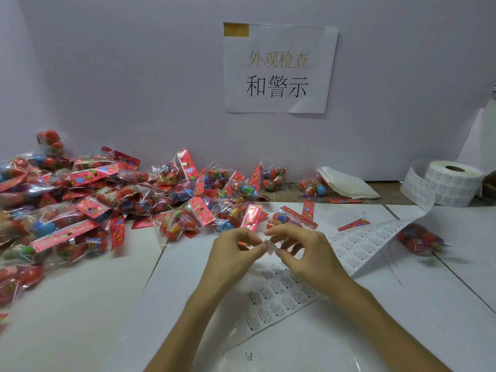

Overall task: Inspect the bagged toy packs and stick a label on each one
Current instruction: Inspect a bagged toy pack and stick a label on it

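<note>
On the left, the toy packs (pixel 80 205) lie heaped on the white worktop (pixel 80 304). They are crinkled clear-film bags of glossy red and blue egg shapes, each under a red printed card header. At centre, my left hand (pixel 236 253) and right hand (pixel 308 253) both pinch one small printed paper label (pixel 270 247) between thumb and fingertips, above the worktop. I judge the label to be peeled but not yet applied. The next move calls for the nearest pack (pixel 290 218), just beyond my hands, and a flat press onto smooth film. On the right, the label strip (pixel 362 245) runs back to its roll (pixel 453 183).
</note>
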`<act>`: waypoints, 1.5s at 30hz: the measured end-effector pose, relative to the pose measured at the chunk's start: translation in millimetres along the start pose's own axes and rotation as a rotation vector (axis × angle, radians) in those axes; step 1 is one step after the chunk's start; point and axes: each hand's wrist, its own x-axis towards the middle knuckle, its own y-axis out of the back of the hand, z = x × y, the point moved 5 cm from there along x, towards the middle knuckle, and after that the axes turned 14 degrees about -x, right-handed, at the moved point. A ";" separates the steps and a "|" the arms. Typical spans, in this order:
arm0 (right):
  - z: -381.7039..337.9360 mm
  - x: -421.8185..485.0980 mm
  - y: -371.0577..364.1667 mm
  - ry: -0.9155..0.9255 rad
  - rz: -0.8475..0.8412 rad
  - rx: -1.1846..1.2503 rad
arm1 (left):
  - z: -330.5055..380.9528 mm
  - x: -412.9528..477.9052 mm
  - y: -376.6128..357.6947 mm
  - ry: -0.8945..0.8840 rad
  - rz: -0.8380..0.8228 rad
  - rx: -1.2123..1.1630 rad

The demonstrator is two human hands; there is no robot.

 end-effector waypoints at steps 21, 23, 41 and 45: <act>15.4 3.0 11.0 -0.283 0.080 0.342 | 3.1 -1.0 0.3 0.096 -0.083 -0.362; 15.5 2.3 12.8 -0.279 0.110 0.349 | 3.6 -1.2 0.3 0.082 -0.080 -0.319; 4.7 -0.7 7.4 -0.198 0.038 0.188 | 8.2 -1.5 -4.6 -0.038 -0.101 -0.156; 14.0 1.8 4.6 -0.317 -0.015 0.361 | 8.6 -1.9 -0.8 0.014 -0.089 -0.253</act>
